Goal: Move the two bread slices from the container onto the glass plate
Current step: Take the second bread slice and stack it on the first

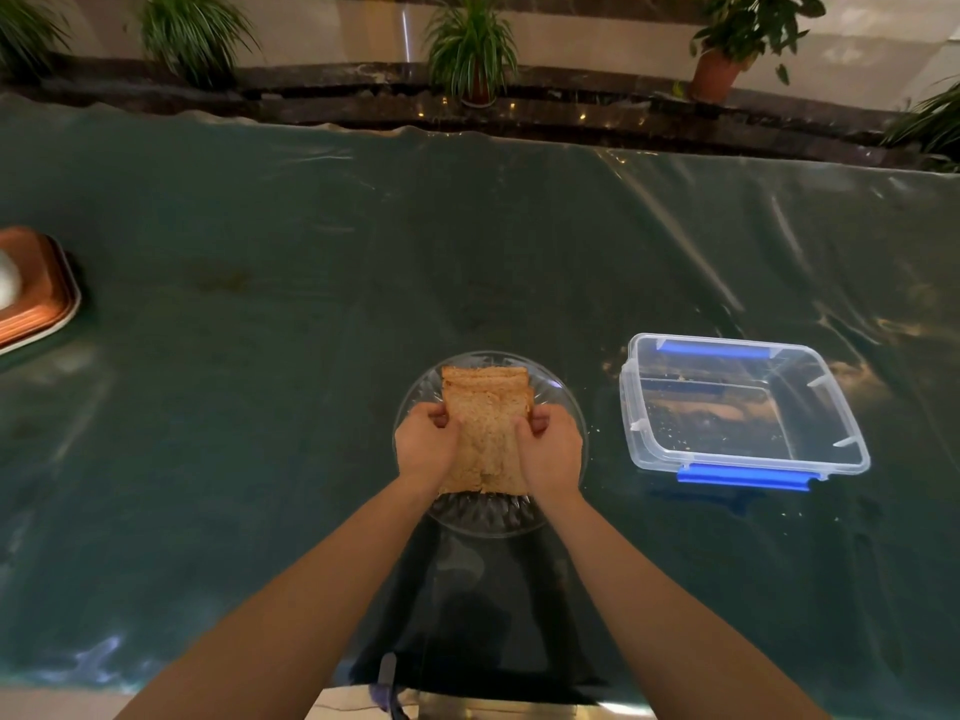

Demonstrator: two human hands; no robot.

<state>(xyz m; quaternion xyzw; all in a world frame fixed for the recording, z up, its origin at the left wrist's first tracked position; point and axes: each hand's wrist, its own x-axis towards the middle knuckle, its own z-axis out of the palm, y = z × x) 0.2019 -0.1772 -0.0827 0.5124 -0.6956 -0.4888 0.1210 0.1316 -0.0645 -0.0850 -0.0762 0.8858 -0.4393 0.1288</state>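
I see both hands over the glass plate, which stands on the near middle of the worktop, covered with a dark green shiny sheet. The left hand grips the left edge of the bread slices, and the right hand grips the right edge; fingers of each grip are curled around the stack. The slices are stacked together over the plate. I cannot tell if they already rest on the glass or hang just above it. The clear plastic container with blue clips stands to the right of the plate, apart from it, with only crumbs inside. At the far left edge is a copper-coloured tray. Potted plants stand beyond the far side of the worktop.
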